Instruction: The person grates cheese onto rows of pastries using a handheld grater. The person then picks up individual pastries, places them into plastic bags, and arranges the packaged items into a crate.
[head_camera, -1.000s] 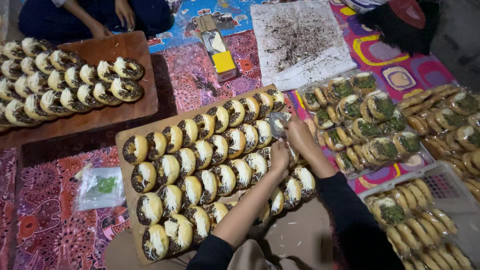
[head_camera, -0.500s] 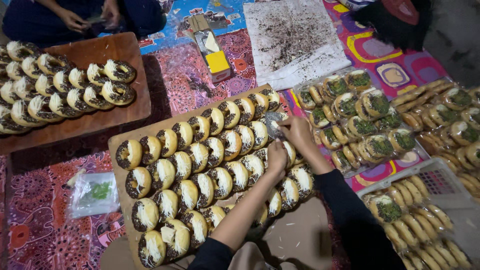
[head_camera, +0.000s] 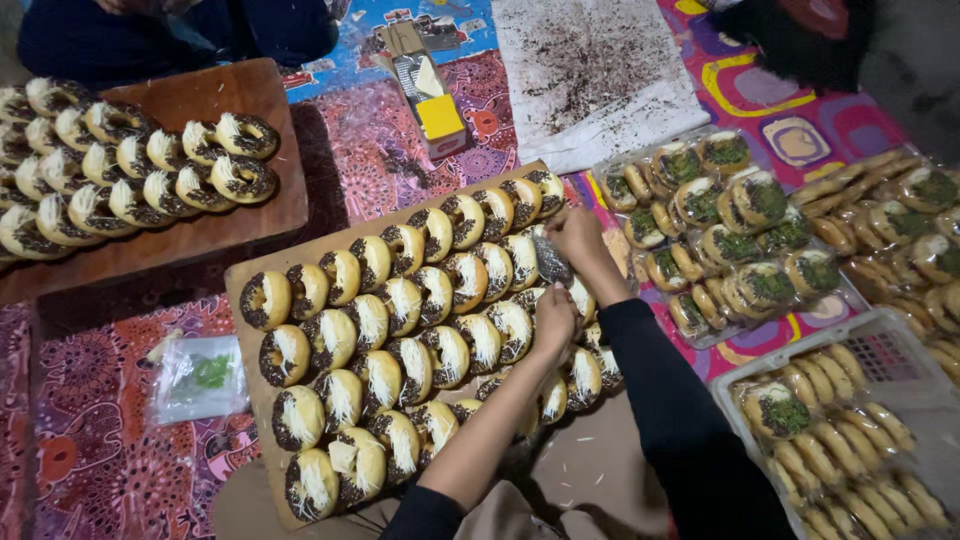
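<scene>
The person's right hand (head_camera: 575, 235) held a small metal hand grater (head_camera: 549, 258), fingers curled closed around its upper end, over the far right corner of a pale wooden board (head_camera: 243, 300) packed with rows of ring doughnuts topped with chocolate and shredded white cheese (head_camera: 400, 320). The left hand (head_camera: 553, 320) rested on the doughnuts just below the grater, fingers bent downward; whether it pinched a piece of cheese or merely steadied a doughnut could not be told. The work in hand looked like the grating of cheese over the last doughnuts at that corner, since most rings on the board already carried white shreds. The next move would likely call for short strokes kept low over the ring beneath, so the shreds fell on the glaze and not on the patterned red mat (head_camera: 90, 440). A second, darker wooden board of finished doughnuts (head_camera: 285, 190) lay well apart at the far left.
</scene>
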